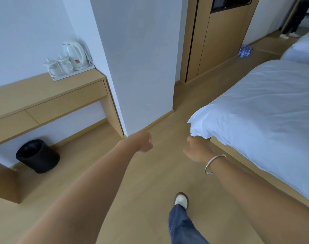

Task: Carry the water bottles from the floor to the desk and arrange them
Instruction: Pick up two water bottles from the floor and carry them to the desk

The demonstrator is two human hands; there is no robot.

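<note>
A: what's nearest the bed (266,110)?

B: a white shoe (181,200) on the floor by its foot end. Then both arms reach out with nothing in them. The left hand (142,142) has its fingers curled in. The right hand (196,149) is right at the bed's corner with loose, slightly bent fingers.

A: and the bottles?

B: the water bottles (245,50) are a blue shrink-wrapped pack, way past the bed on the floor against the wooden wall panel (219,43). It's too blurry to say which way they point. The desk (44,95) sits across the aisle from the bed, with a kettle (74,53) on it.
</note>
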